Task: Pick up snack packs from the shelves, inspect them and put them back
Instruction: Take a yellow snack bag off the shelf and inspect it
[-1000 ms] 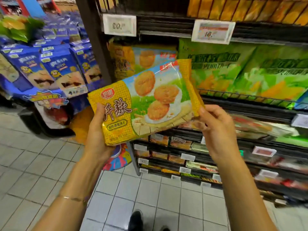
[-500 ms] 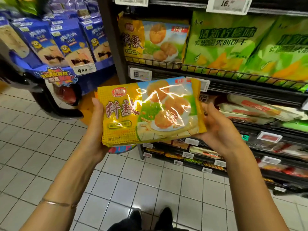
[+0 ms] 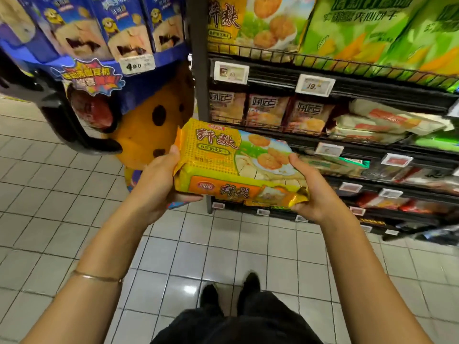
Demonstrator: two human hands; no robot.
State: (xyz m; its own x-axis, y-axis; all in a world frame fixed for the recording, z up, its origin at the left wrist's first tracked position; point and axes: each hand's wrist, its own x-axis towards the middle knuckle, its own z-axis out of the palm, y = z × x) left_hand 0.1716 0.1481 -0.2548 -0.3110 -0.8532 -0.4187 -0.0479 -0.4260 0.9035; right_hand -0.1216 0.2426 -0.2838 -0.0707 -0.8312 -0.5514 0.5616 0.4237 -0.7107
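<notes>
A yellow biscuit pack [image 3: 223,160] with red characters and pictured round biscuits lies tilted away from me at waist height, its front face up and its long side panel towards me. My left hand [image 3: 159,184] grips its left end, thumb on top and fingers underneath. My right hand [image 3: 313,192] holds the right end, thumb on the face. A matching yellow pack [image 3: 250,21] stands on the upper shelf.
Black wire shelves [image 3: 372,80] on the right hold green packs [image 3: 367,28], brown packs [image 3: 268,110] and pale flat packs [image 3: 387,120]. On the left stands a blue display [image 3: 104,28] of boxed snacks with an orange cookie figure [image 3: 154,125]. Tiled floor and my shoes [image 3: 231,294] lie below.
The pack has dropped lower and tipped back, so its long side panel now shows. My view has swung downward, bringing lower shelves and my shoes into sight.
</notes>
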